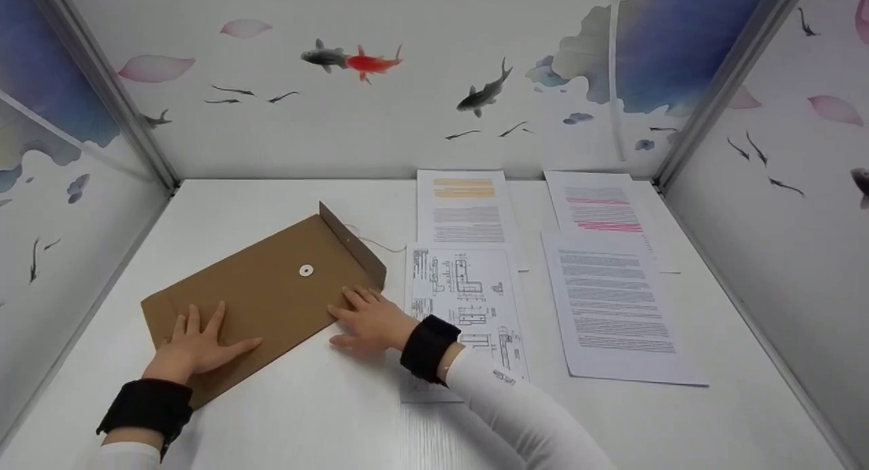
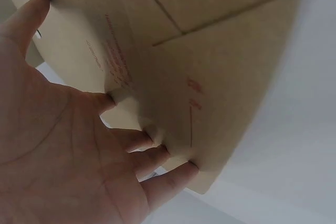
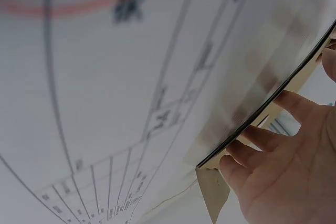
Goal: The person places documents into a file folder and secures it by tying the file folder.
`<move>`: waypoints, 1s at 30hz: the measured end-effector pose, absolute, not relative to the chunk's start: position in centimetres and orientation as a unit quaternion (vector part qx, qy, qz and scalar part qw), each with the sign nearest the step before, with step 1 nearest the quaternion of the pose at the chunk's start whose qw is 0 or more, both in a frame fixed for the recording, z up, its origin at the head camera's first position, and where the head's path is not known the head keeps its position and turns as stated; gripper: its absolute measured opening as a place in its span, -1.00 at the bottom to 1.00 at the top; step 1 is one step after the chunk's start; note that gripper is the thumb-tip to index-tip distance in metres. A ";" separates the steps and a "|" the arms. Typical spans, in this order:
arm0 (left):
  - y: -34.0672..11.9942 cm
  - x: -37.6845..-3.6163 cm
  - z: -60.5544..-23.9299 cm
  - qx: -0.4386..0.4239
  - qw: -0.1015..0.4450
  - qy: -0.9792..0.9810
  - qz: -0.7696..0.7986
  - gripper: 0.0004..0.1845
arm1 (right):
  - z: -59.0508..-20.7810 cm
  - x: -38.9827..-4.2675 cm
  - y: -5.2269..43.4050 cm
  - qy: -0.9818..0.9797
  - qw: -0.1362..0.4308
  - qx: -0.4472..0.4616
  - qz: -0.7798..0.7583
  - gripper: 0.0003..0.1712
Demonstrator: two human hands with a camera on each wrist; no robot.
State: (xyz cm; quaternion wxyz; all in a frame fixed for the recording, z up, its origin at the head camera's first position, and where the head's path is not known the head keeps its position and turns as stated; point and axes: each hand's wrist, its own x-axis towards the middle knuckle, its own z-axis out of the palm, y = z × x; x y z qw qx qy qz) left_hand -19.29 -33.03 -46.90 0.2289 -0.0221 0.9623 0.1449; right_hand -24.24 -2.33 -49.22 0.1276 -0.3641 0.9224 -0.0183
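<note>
On the white desk [image 1: 326, 416] the flat brown cardboard string-tie envelope [image 1: 271, 293] is lying aslant, its long axis running from near left up to its raised flap at far right. The left hand [image 1: 193, 344] is pressing flat, fingers spread, on its near-left end; the right hand [image 1: 370, 320] is resting, fingers straight, at its right edge, beside the white sheet with technical drawings [image 1: 465, 300]

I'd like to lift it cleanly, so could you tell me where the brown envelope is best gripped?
Probably pinch the raised flap of the brown envelope from the right: it stands up off the table, while the body lies flat under both hands.
</note>
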 end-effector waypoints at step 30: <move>-32.1 -23.5 -44.9 -0.056 0.260 0.948 0.174 0.40 | -47.9 -19.8 -4.2 0.930 0.153 -0.333 0.007 -0.13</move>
